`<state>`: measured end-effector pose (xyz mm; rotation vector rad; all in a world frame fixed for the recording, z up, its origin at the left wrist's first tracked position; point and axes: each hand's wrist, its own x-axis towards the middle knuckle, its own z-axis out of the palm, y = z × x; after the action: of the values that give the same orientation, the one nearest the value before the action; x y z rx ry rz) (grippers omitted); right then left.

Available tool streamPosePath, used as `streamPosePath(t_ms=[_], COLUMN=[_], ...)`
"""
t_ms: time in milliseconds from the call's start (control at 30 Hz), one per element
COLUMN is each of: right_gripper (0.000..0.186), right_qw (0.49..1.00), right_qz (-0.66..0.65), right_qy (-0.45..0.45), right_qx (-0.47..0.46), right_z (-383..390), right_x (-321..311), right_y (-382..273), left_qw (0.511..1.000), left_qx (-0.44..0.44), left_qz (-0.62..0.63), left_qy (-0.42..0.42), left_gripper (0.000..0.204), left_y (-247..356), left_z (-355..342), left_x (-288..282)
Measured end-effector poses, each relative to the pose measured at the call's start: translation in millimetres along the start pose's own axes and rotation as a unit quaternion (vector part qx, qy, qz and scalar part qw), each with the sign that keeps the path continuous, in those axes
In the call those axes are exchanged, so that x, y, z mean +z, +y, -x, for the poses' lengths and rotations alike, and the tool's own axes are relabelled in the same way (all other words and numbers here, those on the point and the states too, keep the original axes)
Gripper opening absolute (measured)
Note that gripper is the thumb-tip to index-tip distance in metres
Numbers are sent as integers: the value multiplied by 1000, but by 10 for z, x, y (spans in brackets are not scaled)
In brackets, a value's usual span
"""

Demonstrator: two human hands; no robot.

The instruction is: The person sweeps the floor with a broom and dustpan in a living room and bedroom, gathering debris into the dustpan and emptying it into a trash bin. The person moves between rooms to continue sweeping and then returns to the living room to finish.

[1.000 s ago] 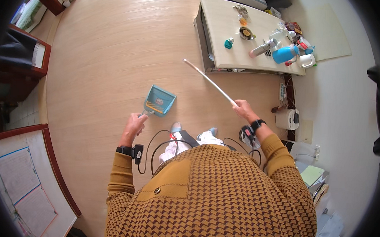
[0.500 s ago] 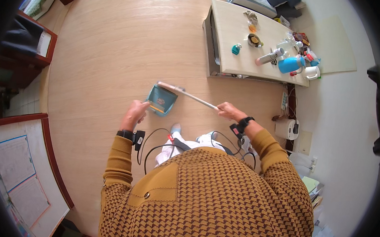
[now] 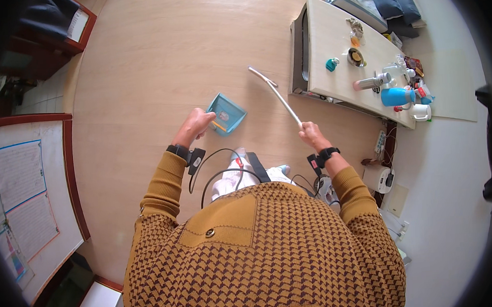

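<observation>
My left hand (image 3: 196, 124) is closed around the handle of a teal dustpan (image 3: 234, 111), just above the wooden floor. The grip hides most of that handle. A small pale bit shows inside the pan, and a yellow-orange strip runs along its near side. In my right hand (image 3: 314, 135) is the pale stick of a broom (image 3: 285, 104), slanting away to the left. Its narrow head (image 3: 261, 75) is beyond and to the right of the dustpan, apart from it. The bristles are hard to make out.
A low table (image 3: 328, 32) at the right carries a blue jug (image 3: 397, 96), a tumbler (image 3: 371, 83), a small teal bottle (image 3: 331, 64) and a bowl (image 3: 356, 57). A whiteboard (image 3: 57, 163) stands at left. Black cables hang near my legs.
The broom head has swung away from the dustpan's rim, forward and to the right. My view has turned a little, so the table sits farther right. Both hands keep their grips.
</observation>
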<state>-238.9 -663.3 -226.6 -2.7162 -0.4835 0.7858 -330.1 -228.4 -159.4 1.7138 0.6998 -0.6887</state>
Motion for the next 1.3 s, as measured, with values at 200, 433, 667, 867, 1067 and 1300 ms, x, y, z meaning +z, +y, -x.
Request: streamPosePath(t_ms=[200, 433, 667, 867, 1067, 1300], right_gripper=[21, 31, 19, 22, 32, 34], right_qw=[971, 925, 999, 963, 894, 799], right_qz=[-95, -304, -51, -136, -367, -513], right_qy=[-196, -164, 3, -226, -239, -217], right_qx=[94, 158, -3, 61, 98, 229], right_z=[274, 758, 306, 422, 957, 1078], right_x=[-160, -955, -20, -191, -1092, -1443], right_y=[-247, 80, 181, -210, -42, 259], left_qw=[999, 999, 999, 999, 996, 957], left_qx=[0, -16, -33, -5, 45, 10], left_qz=[30, 25, -6, -7, 69, 259], left_qy=[-17, -29, -16, -35, 37, 132], left_gripper=[28, 27, 29, 37, 33, 23], left_y=[-27, -119, -289, -250, -502, -874], left_z=[111, 94, -58, 36, 249, 607], left_x=[-132, -197, -105, -126, -365, -479])
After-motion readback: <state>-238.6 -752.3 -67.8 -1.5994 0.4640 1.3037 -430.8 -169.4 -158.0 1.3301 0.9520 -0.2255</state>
